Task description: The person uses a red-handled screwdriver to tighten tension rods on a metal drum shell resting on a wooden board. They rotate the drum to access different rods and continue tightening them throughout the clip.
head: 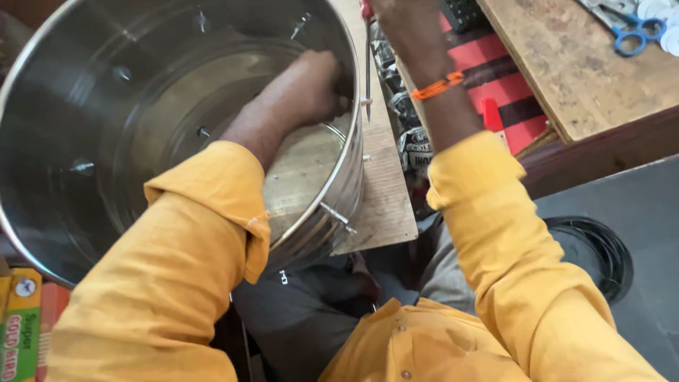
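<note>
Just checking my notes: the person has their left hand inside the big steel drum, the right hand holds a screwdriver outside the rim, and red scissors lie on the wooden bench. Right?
Not quite: the scissors have blue handles, not red, as the head view shows. The rest stands: left hand inside the steel drum, right hand holding the screwdriver outside the rim, scissors on the wooden bench.

We see a large drum of polished sheet metal, its inner wall glossy and mirror-like, with smeared reflections and small bright metal screws poking through the rim. It rests on a plank of pale raw wood, matt and grainy. The screwdriver shaft looks like dull grey steel. Our sleeves are soft matt yellow cloth, creased at the cuffs, and a woven orange thread band circles the right wrist. The worktop is worn, scuffed wood; the scissors on it have smooth blue plastic handles.
</note>
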